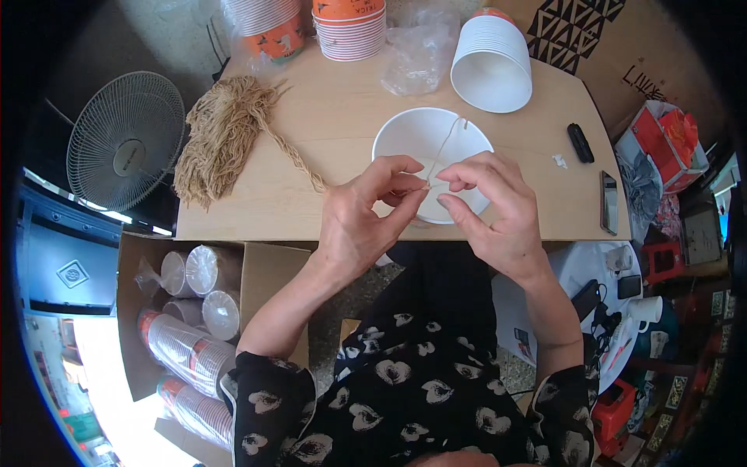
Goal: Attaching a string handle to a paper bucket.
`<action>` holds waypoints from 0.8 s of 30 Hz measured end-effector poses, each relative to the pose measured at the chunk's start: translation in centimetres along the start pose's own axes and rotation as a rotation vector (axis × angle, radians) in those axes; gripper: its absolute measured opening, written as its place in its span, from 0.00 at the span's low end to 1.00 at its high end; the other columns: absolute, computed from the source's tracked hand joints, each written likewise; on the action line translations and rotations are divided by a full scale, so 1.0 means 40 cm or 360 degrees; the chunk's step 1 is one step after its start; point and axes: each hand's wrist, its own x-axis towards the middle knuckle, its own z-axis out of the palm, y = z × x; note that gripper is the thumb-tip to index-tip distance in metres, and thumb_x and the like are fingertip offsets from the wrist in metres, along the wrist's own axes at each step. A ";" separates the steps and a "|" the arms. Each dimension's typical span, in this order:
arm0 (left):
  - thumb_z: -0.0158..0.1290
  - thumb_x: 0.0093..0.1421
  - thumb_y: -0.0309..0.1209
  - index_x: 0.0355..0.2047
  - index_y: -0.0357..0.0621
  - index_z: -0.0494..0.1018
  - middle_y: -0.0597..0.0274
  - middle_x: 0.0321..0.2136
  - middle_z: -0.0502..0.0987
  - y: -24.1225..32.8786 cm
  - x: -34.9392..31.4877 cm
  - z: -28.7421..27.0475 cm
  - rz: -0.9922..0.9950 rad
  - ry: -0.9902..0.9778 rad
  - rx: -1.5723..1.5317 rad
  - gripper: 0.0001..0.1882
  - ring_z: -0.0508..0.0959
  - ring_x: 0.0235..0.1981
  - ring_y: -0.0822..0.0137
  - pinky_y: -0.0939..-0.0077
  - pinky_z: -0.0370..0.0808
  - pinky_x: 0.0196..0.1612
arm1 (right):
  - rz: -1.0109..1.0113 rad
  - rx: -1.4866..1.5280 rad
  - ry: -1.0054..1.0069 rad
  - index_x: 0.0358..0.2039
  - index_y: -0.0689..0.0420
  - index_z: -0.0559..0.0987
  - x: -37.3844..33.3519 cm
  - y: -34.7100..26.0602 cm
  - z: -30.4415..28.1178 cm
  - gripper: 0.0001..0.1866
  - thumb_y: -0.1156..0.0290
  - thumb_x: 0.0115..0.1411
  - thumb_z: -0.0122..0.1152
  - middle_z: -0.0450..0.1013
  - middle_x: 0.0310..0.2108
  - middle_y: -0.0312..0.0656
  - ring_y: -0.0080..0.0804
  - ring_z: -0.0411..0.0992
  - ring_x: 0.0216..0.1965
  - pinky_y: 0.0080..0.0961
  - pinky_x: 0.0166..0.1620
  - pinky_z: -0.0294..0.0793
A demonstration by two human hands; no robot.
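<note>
A white paper bucket [401,138] stands near the table's front edge, its mouth facing me. Thin beige string [445,146] hangs from its rim at the upper right and runs down to my fingers. Over the bucket's mouth, my left hand [346,222] is closed, pinching the string between thumb and fingertips. My right hand [506,218] is close beside it, thumb and forefinger apart, with nothing visible between them. To the left lies a bundle of beige strings [222,136], whose twisted tail reaches toward my left wrist.
Nested white buckets [492,74] lie at the back, beside clear plastic [420,50] and orange-patterned bucket stacks [348,35]. A phone [609,204] and a black object [580,143] are at right. Left stand a fan [128,156] and a carton [276,284] of wrapped buckets.
</note>
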 end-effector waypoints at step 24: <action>0.61 0.63 0.23 0.51 0.35 0.72 0.57 0.34 0.85 -0.004 0.020 -0.017 -0.0303 -0.0273 -0.0413 0.17 0.84 0.38 0.71 0.77 0.80 0.43 | 0.0793 0.1169 0.0030 0.38 0.63 0.78 -0.034 0.060 0.020 0.04 0.77 0.65 0.62 0.74 0.36 0.35 0.22 0.71 0.41 0.20 0.49 0.69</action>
